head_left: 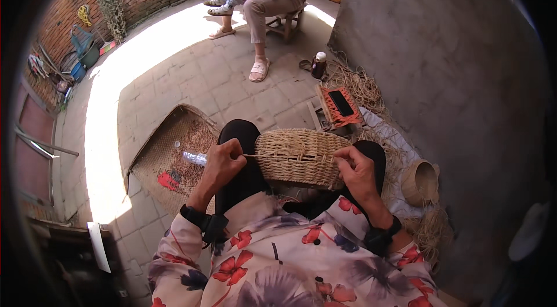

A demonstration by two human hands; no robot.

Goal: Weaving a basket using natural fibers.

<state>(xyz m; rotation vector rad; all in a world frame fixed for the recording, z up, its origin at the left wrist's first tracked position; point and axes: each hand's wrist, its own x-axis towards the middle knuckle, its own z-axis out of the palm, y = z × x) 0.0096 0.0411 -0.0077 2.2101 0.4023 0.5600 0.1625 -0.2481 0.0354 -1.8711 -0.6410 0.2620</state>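
Observation:
A woven straw basket lies across my knees, its ribbed side facing up, with a narrow dark gap along its middle. From its left end a thin straw cord runs straight out to my left hand, whose fingers are closed on it. My right hand is at the basket's right end, thumb and forefinger pinched at its edge. Whether a strand also lies between those fingers cannot be made out. Dark bands circle both my wrists.
Left of my knee sits a woven tray with brown bits and a clear plastic bottle. To the right are a phone on a small stool, a flask, loose straw and a small round basket. Ahead, a seated person holds a child.

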